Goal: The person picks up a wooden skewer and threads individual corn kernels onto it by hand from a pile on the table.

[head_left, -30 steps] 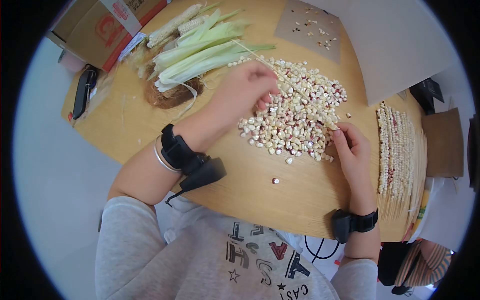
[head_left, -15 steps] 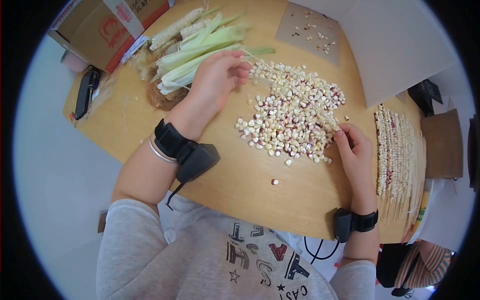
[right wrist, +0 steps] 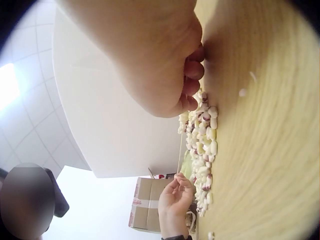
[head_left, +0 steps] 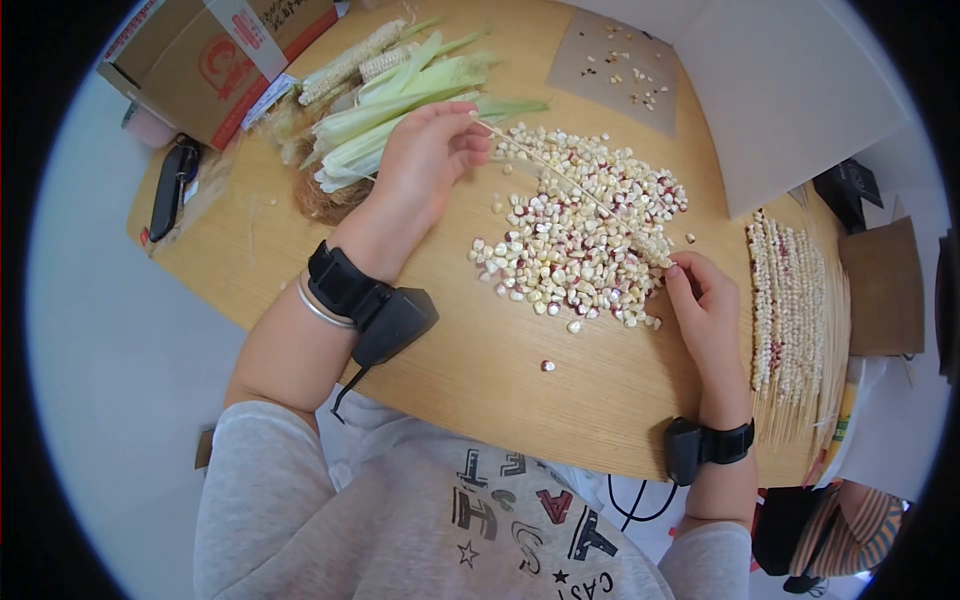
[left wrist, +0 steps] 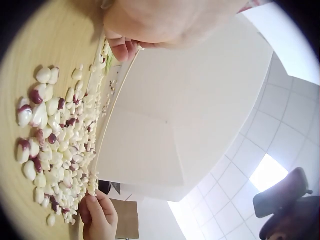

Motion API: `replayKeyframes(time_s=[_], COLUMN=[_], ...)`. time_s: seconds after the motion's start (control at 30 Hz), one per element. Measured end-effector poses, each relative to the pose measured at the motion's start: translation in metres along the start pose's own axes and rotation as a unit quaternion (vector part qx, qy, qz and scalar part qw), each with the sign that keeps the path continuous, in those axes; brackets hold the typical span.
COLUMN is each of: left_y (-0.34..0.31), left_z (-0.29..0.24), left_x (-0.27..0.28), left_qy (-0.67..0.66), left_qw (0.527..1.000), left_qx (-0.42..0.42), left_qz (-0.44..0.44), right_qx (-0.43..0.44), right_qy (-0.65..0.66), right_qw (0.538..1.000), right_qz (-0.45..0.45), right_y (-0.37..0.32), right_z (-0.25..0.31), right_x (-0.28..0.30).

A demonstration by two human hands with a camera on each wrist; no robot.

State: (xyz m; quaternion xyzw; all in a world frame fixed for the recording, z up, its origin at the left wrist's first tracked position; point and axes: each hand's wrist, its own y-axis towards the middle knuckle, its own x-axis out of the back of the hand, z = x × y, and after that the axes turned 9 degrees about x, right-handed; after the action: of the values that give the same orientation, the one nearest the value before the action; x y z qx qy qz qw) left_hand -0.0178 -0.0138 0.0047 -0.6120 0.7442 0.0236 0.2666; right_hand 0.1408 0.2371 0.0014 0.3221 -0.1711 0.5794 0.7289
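A thin bamboo skewer [head_left: 572,181] slants over a pile of white and dark-red corn kernels [head_left: 585,245]. My right hand [head_left: 708,315] pinches its near end between thumb and forefinger, beside a short row of threaded kernels [head_left: 652,248]. At the skewer's far tip, my left hand [head_left: 425,160] pinches a small pale kernel [left wrist: 140,48] between thumb and fingertips. The right wrist view shows the left hand [right wrist: 176,202] at the tip, while the right hand's own grip is mostly hidden behind its palm there.
Corn husks [head_left: 400,100] and bare-looking cobs lie at the back left near a cardboard box [head_left: 215,65]. Filled skewers [head_left: 790,310] lie in rows on the right. A grey sheet [head_left: 610,75] with scattered kernels is at the back, beside a white panel [head_left: 790,100].
My left hand has moved from over the pile back and left to the skewer's far tip. The right hand has stayed nearly still with its end of the skewer.
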Motion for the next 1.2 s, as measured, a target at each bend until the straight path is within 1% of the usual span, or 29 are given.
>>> replayKeyframes(time_s=[0.17,0.23,0.37,0.43,0.67,0.83,1.07,1.2], left_y=[-0.002,-0.0036,-0.0035,-0.0014,-0.0018,-0.0021,-0.003,-0.0028], left_z=[-0.0013,-0.0035,-0.0032,-0.0019,-0.0039,-0.0028,-0.0036,-0.0024], left_x=[-0.0017,-0.0044,-0.0041,-0.0017,0.0004,-0.0007,-0.0025,-0.0022], left_qy=[0.006,-0.001,-0.005,-0.006,0.001,0.004,0.002,0.003], left_qw=[1.0,1.0,1.0,1.0,1.0,1.0,1.0,1.0], left_qx=[-0.011,-0.003,0.005,-0.004,-0.002,-0.021,-0.018,-0.021], left_qz=[0.002,-0.015,-0.015,-0.002,-0.001,0.008,-0.003,0.006], right_qx=[-0.007,-0.003,0.002,0.0,-0.003,0.0,0.0,0.003], right_qy=[0.001,-0.004,-0.006,-0.002,-0.006,-0.009,-0.016,-0.013], right_qw=[1.0,1.0,1.0,1.0,1.0,1.0,1.0,1.0], right_qz=[-0.007,-0.005,-0.005,-0.003,0.006,0.001,0.006,0.002], right_y=[0.0002,0.0007,0.0004,0.0001,0.0003,0.0,0.0001,0.0001], right_z=[0.0011,0.0029,0.0037,0.0005,0.0039,0.0013,-0.0002,-0.0002], right_x=[-0.0008,0.0001,-0.0004,-0.0013,0.0006,-0.0001,-0.0003,-0.001])
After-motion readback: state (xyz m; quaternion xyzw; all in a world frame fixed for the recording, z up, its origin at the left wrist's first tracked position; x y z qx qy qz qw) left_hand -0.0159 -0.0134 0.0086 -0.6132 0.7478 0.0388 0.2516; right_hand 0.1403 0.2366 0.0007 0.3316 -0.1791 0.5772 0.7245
